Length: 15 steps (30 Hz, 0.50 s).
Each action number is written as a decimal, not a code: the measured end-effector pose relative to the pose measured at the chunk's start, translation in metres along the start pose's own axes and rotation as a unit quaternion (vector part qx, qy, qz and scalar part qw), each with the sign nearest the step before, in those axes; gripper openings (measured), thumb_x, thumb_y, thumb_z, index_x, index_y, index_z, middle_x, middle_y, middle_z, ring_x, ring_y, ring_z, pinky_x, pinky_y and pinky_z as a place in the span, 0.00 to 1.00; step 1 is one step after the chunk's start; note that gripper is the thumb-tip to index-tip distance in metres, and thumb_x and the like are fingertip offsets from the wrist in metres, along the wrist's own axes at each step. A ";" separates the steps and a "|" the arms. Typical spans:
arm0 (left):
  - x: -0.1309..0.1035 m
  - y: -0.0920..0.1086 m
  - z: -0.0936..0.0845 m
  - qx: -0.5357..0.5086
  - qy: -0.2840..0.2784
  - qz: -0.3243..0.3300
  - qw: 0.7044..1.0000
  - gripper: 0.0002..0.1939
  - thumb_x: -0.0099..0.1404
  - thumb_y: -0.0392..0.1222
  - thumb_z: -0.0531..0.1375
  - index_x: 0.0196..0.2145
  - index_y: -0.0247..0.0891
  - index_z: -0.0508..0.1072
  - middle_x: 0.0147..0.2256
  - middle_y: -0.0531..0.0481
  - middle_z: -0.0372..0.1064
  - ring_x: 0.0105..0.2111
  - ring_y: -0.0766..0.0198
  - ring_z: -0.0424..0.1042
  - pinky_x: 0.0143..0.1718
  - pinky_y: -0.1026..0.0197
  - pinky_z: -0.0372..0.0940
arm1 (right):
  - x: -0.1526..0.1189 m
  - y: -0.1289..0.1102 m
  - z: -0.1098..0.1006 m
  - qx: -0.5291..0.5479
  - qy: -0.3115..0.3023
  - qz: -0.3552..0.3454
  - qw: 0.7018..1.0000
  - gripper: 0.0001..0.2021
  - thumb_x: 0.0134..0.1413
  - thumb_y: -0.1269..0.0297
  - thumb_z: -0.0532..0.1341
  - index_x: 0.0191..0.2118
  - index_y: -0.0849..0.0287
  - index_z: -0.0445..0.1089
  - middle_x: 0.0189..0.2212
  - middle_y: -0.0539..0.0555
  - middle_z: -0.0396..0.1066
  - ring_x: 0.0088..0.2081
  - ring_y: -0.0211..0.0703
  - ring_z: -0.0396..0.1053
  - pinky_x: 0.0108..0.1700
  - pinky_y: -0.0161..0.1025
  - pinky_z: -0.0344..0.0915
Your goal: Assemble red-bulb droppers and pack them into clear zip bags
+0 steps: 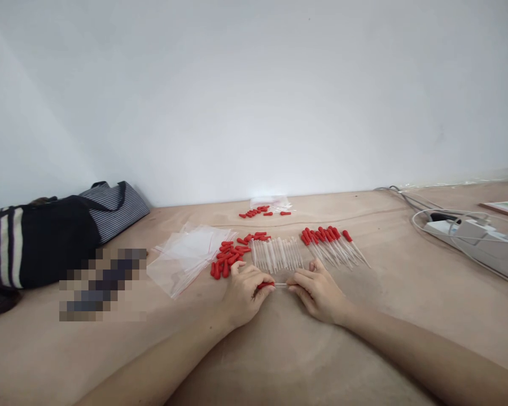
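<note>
Between finger and thumb, my left hand [249, 292] pinches a red rubber bulb [266, 285]. My right hand [317, 290] grips a clear glass dropper tube [281, 285], whose left end meets the bulb; how far it sits inside is hidden by the fingers. Just beyond my hands lies a row of bare dropper tubes [276, 255]. A pile of loose red bulbs [226, 259] is beside my left hand. Past my right hand, several droppers with red bulbs on their tubes [332, 245] lie side by side.
Clear zip bags [190, 254] are stacked left of the bulbs. More bulbs [254, 212] and thin tubes lie by the wall with a plastic bag [271, 201]. A black bag [55, 242] is at left; a white power strip [482, 248] with cables is at right.
</note>
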<state>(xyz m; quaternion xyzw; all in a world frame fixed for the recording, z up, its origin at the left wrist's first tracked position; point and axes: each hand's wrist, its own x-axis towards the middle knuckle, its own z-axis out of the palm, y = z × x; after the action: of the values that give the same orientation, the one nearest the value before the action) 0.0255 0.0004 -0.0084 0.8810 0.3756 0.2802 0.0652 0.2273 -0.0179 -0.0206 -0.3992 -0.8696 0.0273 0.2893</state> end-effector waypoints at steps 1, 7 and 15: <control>0.000 0.000 0.000 0.001 0.001 0.003 1.000 0.06 0.61 0.41 0.54 0.29 0.42 0.70 0.27 0.55 0.72 0.31 0.65 0.67 0.49 0.51 0.43 | 0.001 0.000 0.001 0.001 0.004 0.002 1.000 0.10 0.56 0.70 0.48 0.31 0.59 0.64 0.26 0.50 0.68 0.26 0.36 0.56 0.37 0.39 0.45; 0.000 0.002 -0.001 0.003 0.014 0.013 1.000 0.05 0.61 0.40 0.55 0.29 0.40 0.70 0.26 0.55 0.71 0.31 0.64 0.67 0.48 0.51 0.44 | 0.004 0.001 0.002 0.029 0.009 0.013 0.999 0.10 0.56 0.71 0.48 0.31 0.59 0.65 0.27 0.49 0.69 0.26 0.35 0.58 0.36 0.38 0.43; 0.000 0.000 0.000 -0.020 0.048 0.022 0.998 0.03 0.59 0.41 0.57 0.31 0.41 0.69 0.28 0.57 0.72 0.31 0.65 0.68 0.49 0.52 0.42 | 0.004 0.001 -0.006 0.036 0.021 0.025 0.999 0.10 0.56 0.70 0.49 0.31 0.58 0.66 0.27 0.49 0.70 0.26 0.34 0.59 0.35 0.38 0.42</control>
<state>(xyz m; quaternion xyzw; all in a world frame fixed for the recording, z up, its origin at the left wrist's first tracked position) 0.0254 0.0001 -0.0080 0.8732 0.3534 0.3304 0.0583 0.2288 -0.0152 -0.0144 -0.4111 -0.8515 0.0574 0.3204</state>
